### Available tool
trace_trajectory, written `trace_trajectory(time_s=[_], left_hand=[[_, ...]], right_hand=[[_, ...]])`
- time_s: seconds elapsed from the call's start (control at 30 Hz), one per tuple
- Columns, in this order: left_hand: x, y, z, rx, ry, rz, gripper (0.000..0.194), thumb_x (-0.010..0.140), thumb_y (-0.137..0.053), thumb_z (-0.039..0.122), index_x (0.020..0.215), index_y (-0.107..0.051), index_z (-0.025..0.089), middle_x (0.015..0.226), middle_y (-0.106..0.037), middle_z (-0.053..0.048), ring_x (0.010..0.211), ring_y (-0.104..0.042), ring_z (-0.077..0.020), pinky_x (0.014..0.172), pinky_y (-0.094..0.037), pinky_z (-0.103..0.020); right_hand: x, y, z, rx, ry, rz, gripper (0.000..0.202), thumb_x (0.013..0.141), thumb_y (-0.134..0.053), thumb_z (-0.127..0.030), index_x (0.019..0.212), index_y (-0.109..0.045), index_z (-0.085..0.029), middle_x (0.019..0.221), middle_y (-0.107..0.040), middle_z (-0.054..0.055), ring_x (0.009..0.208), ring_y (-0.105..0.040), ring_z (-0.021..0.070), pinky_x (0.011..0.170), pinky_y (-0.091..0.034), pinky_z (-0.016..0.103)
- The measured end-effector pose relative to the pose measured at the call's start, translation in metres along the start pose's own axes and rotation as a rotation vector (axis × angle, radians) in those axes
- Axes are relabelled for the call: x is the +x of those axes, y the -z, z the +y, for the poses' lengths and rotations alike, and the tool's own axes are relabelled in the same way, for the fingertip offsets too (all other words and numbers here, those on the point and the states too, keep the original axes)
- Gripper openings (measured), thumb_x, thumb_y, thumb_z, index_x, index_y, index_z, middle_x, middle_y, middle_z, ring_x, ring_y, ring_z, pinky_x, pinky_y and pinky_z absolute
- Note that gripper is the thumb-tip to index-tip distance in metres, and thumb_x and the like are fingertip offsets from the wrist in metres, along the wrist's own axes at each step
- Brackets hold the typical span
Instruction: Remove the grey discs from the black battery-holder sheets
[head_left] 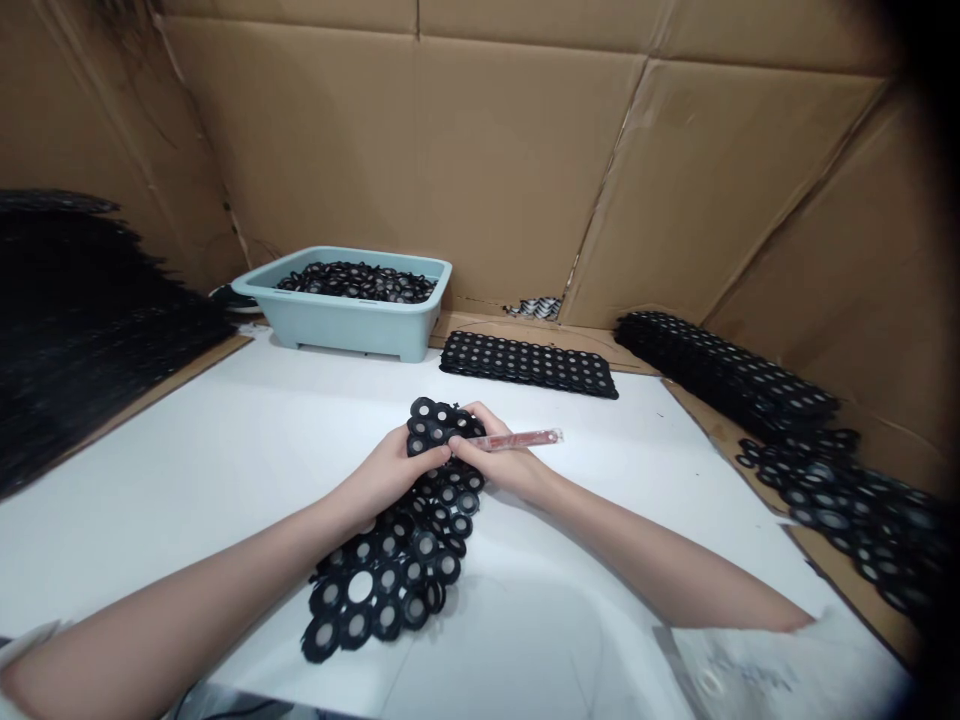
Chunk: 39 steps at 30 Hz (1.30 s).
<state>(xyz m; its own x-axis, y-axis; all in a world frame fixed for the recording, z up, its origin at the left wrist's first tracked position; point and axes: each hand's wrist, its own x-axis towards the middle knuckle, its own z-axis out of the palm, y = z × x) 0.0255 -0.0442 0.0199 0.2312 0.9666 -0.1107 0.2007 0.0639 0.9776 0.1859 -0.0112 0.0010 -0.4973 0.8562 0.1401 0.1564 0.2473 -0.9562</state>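
A black sheet of joined rings with pale round centres (425,546) stretches between my hands and down toward me over the white table. My left hand (401,462) is closed on the left edge of its upper part, thumb on top. On the other side my right hand (491,465) grips the sheet too, its thumb close to the left one. A slim reddish stick-like tool with a clear covering (517,440) lies in that hand, its end sticking out to the right. Its other end is hidden at the fingers, so I cannot tell its kind.
A light blue basin (345,325) full of loose black rings stands at the back left. Behind my hands lies a flat ring sheet (529,362). More sheets are stacked at the right (720,370), and a tall dark pile (82,320) rises at the left. Cardboard walls (480,150) enclose the table.
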Motion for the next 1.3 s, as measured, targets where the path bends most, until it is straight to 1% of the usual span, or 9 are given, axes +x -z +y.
trace_trajectory(time_s=[0.23, 0.47, 0.57, 0.67, 0.87, 1.03, 1.3], left_hand=[[-0.0009, -0.0003, 0.0039, 0.031, 0.017, 0.001, 0.035, 0.073, -0.054, 0.032, 0.104, -0.055, 0.018, 0.106, -0.061, -0.005, 0.096, -0.056, -0.023, 0.083, -0.041, -0.032], [-0.0014, -0.0001, 0.0035, 0.026, 0.02, 0.001, 0.035, 0.073, -0.054, 0.035, 0.104, -0.054, 0.018, 0.106, -0.061, -0.006, 0.096, -0.056, -0.0231, 0.083, -0.042, -0.033], [-0.0015, -0.0007, 0.0043, 0.042, 0.036, 0.018, 0.038, 0.073, -0.054, 0.034, 0.106, -0.053, 0.018, 0.107, -0.06, -0.006, 0.097, -0.056, -0.0242, 0.082, -0.042, -0.034], [-0.0013, -0.0008, 0.0043, 0.046, 0.04, 0.008, 0.04, 0.073, -0.054, 0.035, 0.109, -0.052, 0.018, 0.106, -0.061, -0.006, 0.097, -0.055, -0.0246, 0.082, -0.043, -0.034], [-0.0005, 0.0, 0.002, 0.039, 0.018, 0.01, 0.04, 0.073, -0.054, 0.035, 0.11, -0.052, 0.019, 0.11, -0.059, -0.005, 0.097, -0.055, -0.0241, 0.083, -0.042, -0.034], [-0.0002, 0.0002, 0.0015, 0.057, 0.004, -0.003, 0.037, 0.074, -0.054, 0.033, 0.108, -0.051, 0.019, 0.112, -0.058, -0.005, 0.096, -0.056, -0.023, 0.083, -0.042, -0.033], [0.0002, -0.0001, 0.0012, 0.113, -0.041, -0.027, 0.04, 0.075, -0.053, 0.034, 0.111, -0.047, 0.017, 0.117, -0.054, -0.006, 0.102, -0.052, -0.0229, 0.086, -0.04, -0.032]], right_hand=[[-0.0022, -0.0006, 0.0001, -0.022, -0.038, 0.006, 0.021, 0.078, -0.049, -0.036, 0.094, -0.044, -0.022, 0.067, -0.047, -0.003, 0.06, -0.043, 0.0111, 0.056, -0.032, 0.023], [-0.0033, -0.001, 0.0019, -0.035, -0.038, 0.03, 0.023, 0.078, -0.048, -0.037, 0.095, -0.044, -0.022, 0.071, -0.051, -0.002, 0.064, -0.046, 0.0127, 0.06, -0.035, 0.025], [-0.0034, -0.0008, 0.0015, -0.038, -0.05, 0.033, 0.023, 0.078, -0.049, -0.037, 0.095, -0.044, -0.023, 0.071, -0.052, -0.002, 0.063, -0.046, 0.0126, 0.059, -0.035, 0.025], [-0.0035, -0.0005, 0.0007, -0.031, -0.05, 0.032, 0.024, 0.078, -0.049, -0.037, 0.096, -0.043, -0.023, 0.071, -0.052, -0.002, 0.064, -0.046, 0.013, 0.06, -0.035, 0.025], [-0.003, -0.0008, 0.0015, -0.04, -0.041, 0.041, 0.024, 0.077, -0.05, -0.038, 0.095, -0.043, -0.023, 0.07, -0.051, -0.003, 0.064, -0.047, 0.0132, 0.06, -0.035, 0.025], [-0.0023, -0.0015, 0.002, -0.014, -0.036, 0.02, 0.022, 0.078, -0.049, -0.037, 0.092, -0.045, -0.021, 0.071, -0.05, -0.002, 0.064, -0.045, 0.0124, 0.059, -0.035, 0.024], [-0.0017, -0.0016, 0.0038, -0.009, -0.038, 0.006, 0.02, 0.078, -0.049, -0.035, 0.092, -0.045, -0.021, 0.07, -0.049, -0.003, 0.062, -0.045, 0.0115, 0.057, -0.035, 0.024]])
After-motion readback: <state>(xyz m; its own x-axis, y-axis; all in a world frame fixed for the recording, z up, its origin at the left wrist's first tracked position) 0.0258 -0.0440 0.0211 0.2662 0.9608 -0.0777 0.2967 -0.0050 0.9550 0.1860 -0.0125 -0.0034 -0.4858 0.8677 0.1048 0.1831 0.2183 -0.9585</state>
